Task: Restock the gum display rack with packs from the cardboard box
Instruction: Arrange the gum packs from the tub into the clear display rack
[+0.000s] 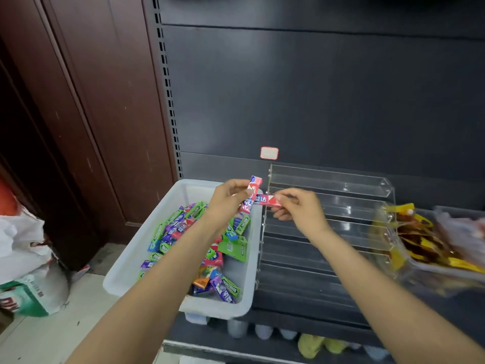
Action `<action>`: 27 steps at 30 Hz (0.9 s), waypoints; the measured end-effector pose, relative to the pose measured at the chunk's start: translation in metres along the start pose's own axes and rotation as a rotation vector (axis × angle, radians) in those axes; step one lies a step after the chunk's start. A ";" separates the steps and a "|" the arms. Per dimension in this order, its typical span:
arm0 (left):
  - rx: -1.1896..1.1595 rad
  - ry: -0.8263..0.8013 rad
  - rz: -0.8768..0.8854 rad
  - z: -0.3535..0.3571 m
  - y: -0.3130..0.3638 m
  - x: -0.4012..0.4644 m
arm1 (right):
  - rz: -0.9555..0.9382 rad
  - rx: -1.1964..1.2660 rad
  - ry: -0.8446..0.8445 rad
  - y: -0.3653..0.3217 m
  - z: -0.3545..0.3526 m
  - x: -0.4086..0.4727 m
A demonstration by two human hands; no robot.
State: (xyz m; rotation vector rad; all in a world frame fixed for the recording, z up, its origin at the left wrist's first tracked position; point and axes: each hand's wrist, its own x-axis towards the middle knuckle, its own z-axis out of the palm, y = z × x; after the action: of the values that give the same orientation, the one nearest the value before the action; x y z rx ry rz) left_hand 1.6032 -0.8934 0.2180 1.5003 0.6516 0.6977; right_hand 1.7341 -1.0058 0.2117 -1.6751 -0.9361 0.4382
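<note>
at frame centre, left hand [231, 198] pinching a few pink-red gum packs [252, 191] above white plastic bin [131, 256] of loose green and purple gum packs [231, 236]. just right, right hand [299, 206] gripping one flat pink-red gum pack [267, 199] at upper left edge of clear acrylic tiered rack [328, 206]. far right, yellow snack packets [425, 243].

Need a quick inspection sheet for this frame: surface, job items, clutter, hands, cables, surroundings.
Surface: dark shelf carrying bin and rack.
Job's things: white plastic bin of mixed gum packs; clear acrylic rack, tiers look empty.
Clutter: clear tub of yellow snack packets right of rack.
Grippers: left hand holds a few pink packs; right hand pinches one pink pack at the rack's left edge.
Cables: nothing seen.
Surroundings: brown wood panelling, white bag on floor.
</note>
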 end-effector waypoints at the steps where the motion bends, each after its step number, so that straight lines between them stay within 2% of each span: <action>1: 0.036 0.005 0.028 0.002 -0.001 -0.006 | 0.009 0.008 0.016 0.001 -0.003 -0.008; 9: 0.382 0.060 0.220 -0.006 0.003 -0.029 | 0.047 0.094 0.139 -0.001 -0.023 -0.047; 16: 0.477 0.024 0.294 0.006 0.020 -0.021 | 0.021 0.094 0.238 -0.002 -0.041 -0.044; 21: 0.524 -0.014 0.284 0.018 0.032 -0.001 | 0.008 -0.142 0.358 -0.007 -0.054 -0.018; 27: 0.522 0.077 0.253 0.030 0.031 0.042 | -0.013 -0.264 0.368 -0.006 -0.061 0.029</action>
State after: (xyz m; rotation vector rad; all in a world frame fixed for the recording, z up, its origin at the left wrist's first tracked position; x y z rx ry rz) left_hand 1.6528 -0.8823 0.2503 2.0712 0.7466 0.8203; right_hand 1.7926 -1.0223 0.2422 -1.9043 -0.7523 -0.0099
